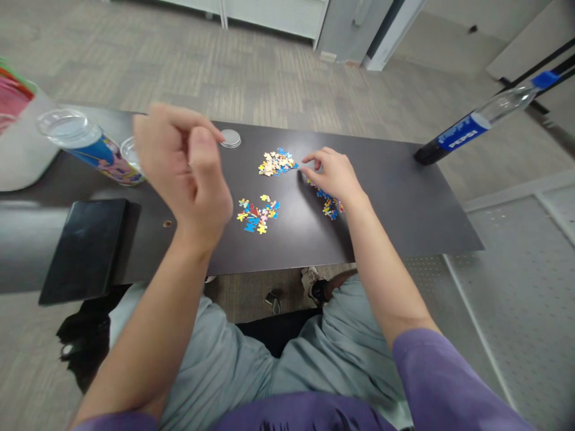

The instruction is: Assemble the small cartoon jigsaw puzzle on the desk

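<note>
My left hand (186, 164) is raised above the left part of the table, its fingers curled into a fist. Whatever it may hold is hidden. Just right of the pile of jigsaw puzzle pieces (276, 162), my right hand (330, 173) hovers with thumb and forefinger apart and nothing visible between them. Many pieces in that pile lie pale side up. Nearer me is a second group of jigsaw pieces (257, 216), coloured blue, yellow and red. A third group of jigsaw pieces (331, 206) is partly covered by my right hand and wrist.
A dark table (395, 209) stretches across in front of me. At left are a black tablet-like object (85, 248), a blue printed can (110, 157) and a white bin (29, 149). A round silvery lid (230, 138) lies near the far edge. A Pepsi bottle (462, 133) stands at right.
</note>
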`<state>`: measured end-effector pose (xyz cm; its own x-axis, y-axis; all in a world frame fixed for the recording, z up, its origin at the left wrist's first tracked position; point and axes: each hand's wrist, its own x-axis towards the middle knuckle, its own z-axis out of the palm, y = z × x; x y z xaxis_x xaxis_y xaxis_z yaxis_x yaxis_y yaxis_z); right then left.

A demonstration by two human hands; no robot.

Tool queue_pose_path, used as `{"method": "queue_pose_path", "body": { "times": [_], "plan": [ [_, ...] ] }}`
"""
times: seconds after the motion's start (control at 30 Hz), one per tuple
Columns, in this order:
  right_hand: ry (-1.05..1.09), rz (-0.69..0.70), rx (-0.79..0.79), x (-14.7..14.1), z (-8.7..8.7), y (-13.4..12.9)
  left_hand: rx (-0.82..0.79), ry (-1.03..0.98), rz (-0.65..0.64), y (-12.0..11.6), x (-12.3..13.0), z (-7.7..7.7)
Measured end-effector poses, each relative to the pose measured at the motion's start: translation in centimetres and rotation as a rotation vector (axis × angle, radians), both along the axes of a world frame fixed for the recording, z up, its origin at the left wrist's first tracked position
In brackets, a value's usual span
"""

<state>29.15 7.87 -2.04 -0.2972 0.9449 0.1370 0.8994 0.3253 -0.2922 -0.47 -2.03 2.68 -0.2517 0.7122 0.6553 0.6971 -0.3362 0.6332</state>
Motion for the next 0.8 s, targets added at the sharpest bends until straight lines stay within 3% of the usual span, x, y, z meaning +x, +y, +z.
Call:
{"method": "queue_pose_path", "body": {
  "times": [0.1,0.23,0.33,0.63,0.8],
  "plan": [
    [0.007,-0.035,-0.029,-0.9,-0.8,0.9,-0.058,0.062,0.011,2.6,-0.1,-2.0],
    [0.056,-0.014,-0.041,-1.8,-1.3,0.9,-0.495,0.237,-0.186,5.3,-0.3,-4.0],
    [0.103,-0.017,-0.033,-1.8,-1.7,1.0,-0.641,0.378,-0.285,5.9,0.0,-4.5],
    [0.396,-0.004,-0.068,-1.3,-1.5,0.6,-0.678,0.439,-0.263,7.4,0.8,-5.1],
    [0.591,0.086,-0.119,-1.4,-1.1,-0.3,-0.652,0.392,-0.266,7.8,0.5,-5.8]
  ]
}}
